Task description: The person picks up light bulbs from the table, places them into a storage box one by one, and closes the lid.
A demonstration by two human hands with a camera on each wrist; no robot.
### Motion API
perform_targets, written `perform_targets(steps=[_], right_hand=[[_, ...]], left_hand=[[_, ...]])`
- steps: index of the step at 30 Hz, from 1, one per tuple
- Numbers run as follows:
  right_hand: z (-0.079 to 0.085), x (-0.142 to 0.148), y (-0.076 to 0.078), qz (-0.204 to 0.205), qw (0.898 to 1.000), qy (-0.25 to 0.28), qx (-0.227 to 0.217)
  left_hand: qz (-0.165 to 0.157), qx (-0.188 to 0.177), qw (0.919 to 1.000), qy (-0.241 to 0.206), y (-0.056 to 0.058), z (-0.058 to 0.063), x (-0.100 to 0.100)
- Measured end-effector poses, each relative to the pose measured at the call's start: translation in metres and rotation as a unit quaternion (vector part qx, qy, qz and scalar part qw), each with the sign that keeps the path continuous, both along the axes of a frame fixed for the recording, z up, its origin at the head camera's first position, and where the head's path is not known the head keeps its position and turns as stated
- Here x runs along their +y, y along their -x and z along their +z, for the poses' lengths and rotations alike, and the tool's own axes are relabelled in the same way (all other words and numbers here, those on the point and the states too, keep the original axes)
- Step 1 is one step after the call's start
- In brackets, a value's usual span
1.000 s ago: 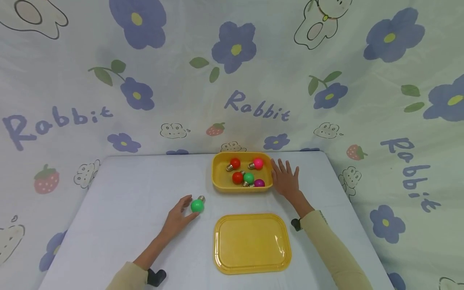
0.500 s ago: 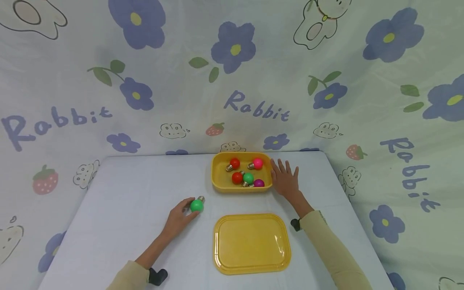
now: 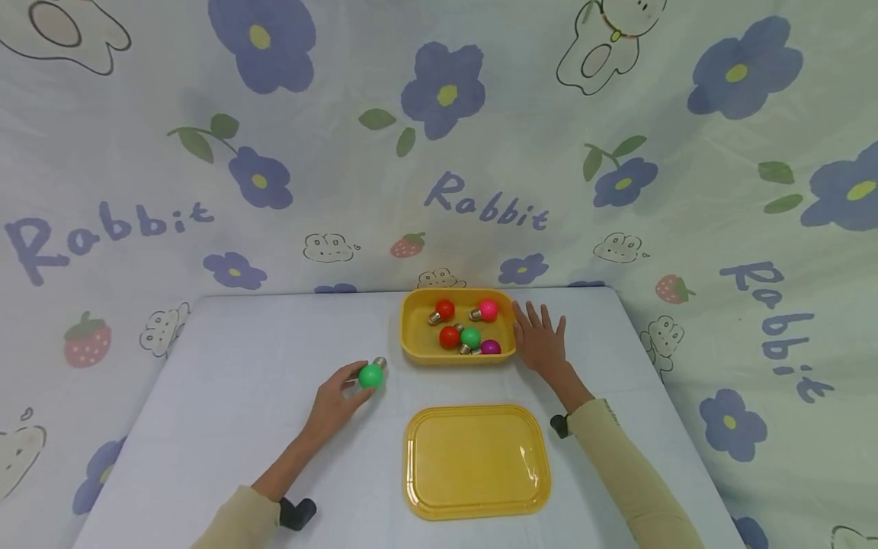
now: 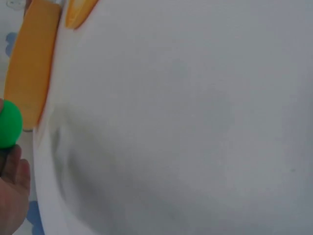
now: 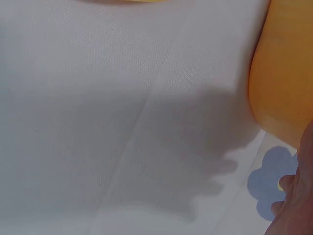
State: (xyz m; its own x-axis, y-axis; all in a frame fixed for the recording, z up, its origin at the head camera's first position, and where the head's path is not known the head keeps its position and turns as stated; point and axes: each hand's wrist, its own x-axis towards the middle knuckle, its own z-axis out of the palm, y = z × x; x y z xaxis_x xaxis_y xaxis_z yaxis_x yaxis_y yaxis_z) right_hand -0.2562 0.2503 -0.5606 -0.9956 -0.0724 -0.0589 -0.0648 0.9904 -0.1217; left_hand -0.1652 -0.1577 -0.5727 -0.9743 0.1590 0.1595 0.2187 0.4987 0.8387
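Observation:
Between thumb and fingers, my left hand (image 3: 334, 398) pinches a green light bulb (image 3: 371, 377), its metal screw base pointing up and away. In the left wrist view the green bulb (image 4: 9, 125) shows at the left edge above the fingers. My right hand (image 3: 540, 339) has its fingers spread straight and touches the right end of a yellow basket (image 3: 408, 335). Inside the basket lie several small bulbs: two red ones (image 3: 445, 309), a pink one (image 3: 489, 309), a green one (image 3: 470, 338) and a purple one (image 3: 490, 347).
A flat yellow tray (image 3: 478, 462) lies on the white table (image 3: 274, 343) in front of the basket. Behind the table hangs a cloth (image 3: 343, 168) printed with flowers and rabbits.
My left hand has closed its fingers on the green bulb and moved it slightly up and away in the head view. The right hand and the basket stay where they were.

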Motion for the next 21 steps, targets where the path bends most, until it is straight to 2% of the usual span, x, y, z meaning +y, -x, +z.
perform_targets(steps=[8,12,21], right_hand=[[0.001,0.000,-0.001,0.002,1.000,-0.006,-0.004],[0.003,0.000,-0.002,0.001,1.000,-0.009,-0.001],[0.006,-0.002,-0.002,0.003,1.000,-0.011,-0.002]], left_hand=[[-0.013,0.028,0.9995,-0.001,0.021,0.023,0.009],[-0.027,0.036,0.9988,-0.016,0.031,0.033,0.019],[-0.053,0.019,0.9976,-0.040,0.049,0.037,0.047]])
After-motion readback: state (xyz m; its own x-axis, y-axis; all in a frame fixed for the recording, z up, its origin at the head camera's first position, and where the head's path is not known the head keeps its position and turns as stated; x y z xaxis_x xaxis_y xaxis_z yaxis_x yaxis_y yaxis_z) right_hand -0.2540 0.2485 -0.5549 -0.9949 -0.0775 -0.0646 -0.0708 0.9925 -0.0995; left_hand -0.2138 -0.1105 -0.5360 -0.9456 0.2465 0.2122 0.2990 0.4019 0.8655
